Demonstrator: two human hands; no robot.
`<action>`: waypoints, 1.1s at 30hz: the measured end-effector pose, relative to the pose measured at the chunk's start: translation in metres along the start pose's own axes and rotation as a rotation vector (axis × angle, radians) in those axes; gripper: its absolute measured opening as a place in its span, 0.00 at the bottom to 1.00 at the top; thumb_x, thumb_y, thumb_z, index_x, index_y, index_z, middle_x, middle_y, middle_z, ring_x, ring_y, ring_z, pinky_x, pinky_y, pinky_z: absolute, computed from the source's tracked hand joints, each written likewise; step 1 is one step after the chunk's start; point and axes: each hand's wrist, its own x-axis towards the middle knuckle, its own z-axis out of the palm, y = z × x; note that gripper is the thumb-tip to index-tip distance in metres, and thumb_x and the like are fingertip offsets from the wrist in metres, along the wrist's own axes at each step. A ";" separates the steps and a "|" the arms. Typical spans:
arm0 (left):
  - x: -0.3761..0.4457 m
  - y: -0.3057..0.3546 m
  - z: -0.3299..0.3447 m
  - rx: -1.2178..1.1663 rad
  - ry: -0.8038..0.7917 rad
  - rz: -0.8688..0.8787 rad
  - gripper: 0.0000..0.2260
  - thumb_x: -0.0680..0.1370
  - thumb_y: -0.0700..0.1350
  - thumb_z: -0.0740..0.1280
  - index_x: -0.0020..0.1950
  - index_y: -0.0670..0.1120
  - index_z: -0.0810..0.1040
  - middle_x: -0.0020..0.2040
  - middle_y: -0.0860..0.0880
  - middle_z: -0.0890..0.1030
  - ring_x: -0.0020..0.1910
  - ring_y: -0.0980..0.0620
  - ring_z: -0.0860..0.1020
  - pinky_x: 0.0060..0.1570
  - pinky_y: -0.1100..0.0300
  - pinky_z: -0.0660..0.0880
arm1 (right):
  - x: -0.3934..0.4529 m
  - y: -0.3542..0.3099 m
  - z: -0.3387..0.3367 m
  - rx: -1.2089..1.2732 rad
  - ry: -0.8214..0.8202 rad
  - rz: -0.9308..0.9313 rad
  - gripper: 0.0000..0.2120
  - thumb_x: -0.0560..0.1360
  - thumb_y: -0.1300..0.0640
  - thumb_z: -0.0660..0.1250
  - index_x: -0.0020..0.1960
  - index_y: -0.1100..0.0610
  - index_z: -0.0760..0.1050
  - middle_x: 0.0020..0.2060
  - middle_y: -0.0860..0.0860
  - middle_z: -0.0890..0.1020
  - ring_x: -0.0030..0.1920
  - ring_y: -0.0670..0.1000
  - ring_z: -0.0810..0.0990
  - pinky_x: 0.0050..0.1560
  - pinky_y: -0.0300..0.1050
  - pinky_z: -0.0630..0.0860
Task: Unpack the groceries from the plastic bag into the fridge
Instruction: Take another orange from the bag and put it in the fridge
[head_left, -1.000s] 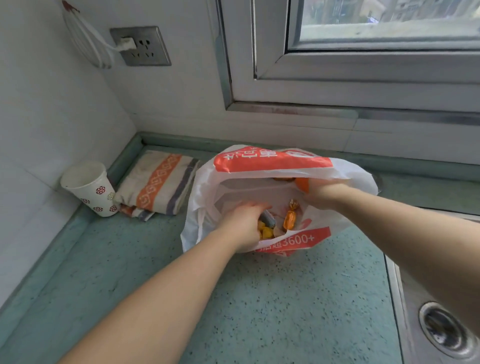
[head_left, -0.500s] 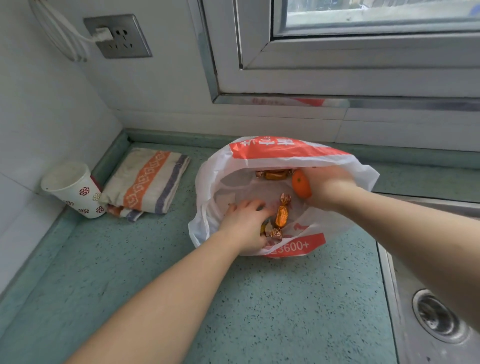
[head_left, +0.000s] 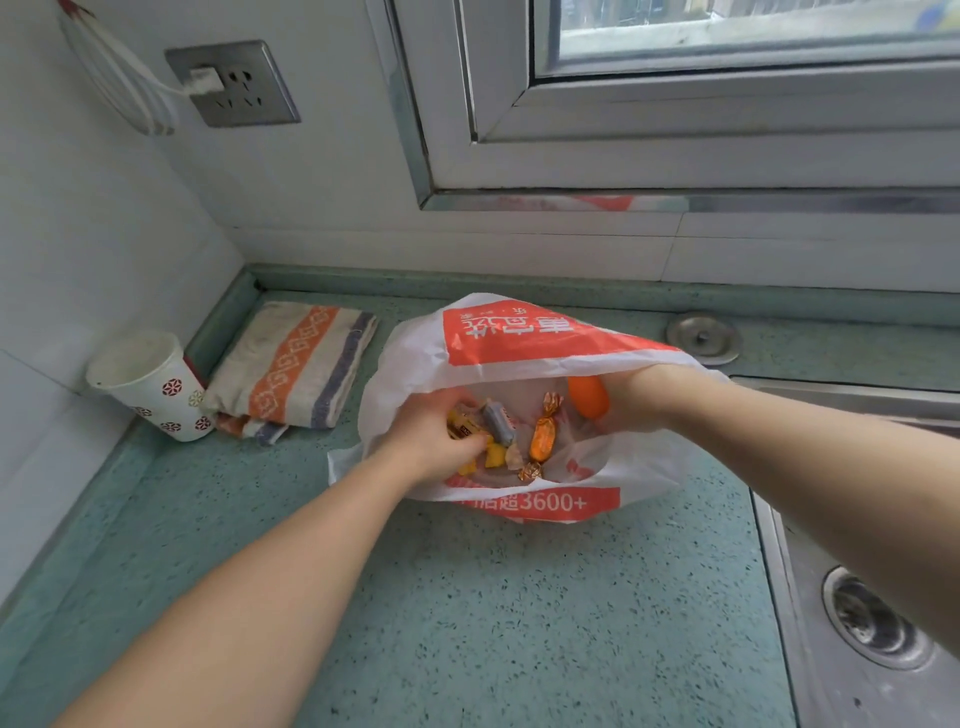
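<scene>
Inside the white-and-orange plastic bag, the left hand had its grip clenched on wrapped candies; the right hand grasped a small orange fruit

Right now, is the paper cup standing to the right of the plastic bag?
No, the paper cup stands in the left corner by the wall, beyond the folded cloth, well left of the plastic bag.

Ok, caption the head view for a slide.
Both hands in the plastic bag: left hand gathers wrapped candies, right hand grips an orange.
</scene>
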 end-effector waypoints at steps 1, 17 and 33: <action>0.004 -0.002 -0.002 0.010 0.070 -0.025 0.18 0.75 0.50 0.68 0.64 0.54 0.73 0.59 0.50 0.78 0.52 0.51 0.76 0.51 0.57 0.75 | -0.002 -0.002 0.000 -0.010 0.023 0.001 0.31 0.67 0.35 0.71 0.65 0.47 0.69 0.53 0.48 0.77 0.52 0.52 0.76 0.51 0.45 0.75; 0.031 -0.012 0.006 0.290 0.163 -0.045 0.09 0.82 0.49 0.57 0.62 0.56 0.67 0.54 0.50 0.74 0.51 0.48 0.75 0.51 0.53 0.74 | -0.052 -0.030 0.010 0.241 0.127 -0.086 0.44 0.62 0.37 0.74 0.72 0.44 0.59 0.66 0.47 0.73 0.64 0.53 0.73 0.60 0.46 0.71; -0.062 0.076 -0.060 0.359 0.132 0.395 0.22 0.71 0.57 0.69 0.63 0.55 0.69 0.60 0.52 0.75 0.59 0.49 0.73 0.52 0.53 0.76 | -0.176 -0.091 -0.047 0.137 0.411 -0.012 0.34 0.65 0.42 0.74 0.66 0.46 0.66 0.57 0.50 0.71 0.55 0.54 0.75 0.52 0.49 0.78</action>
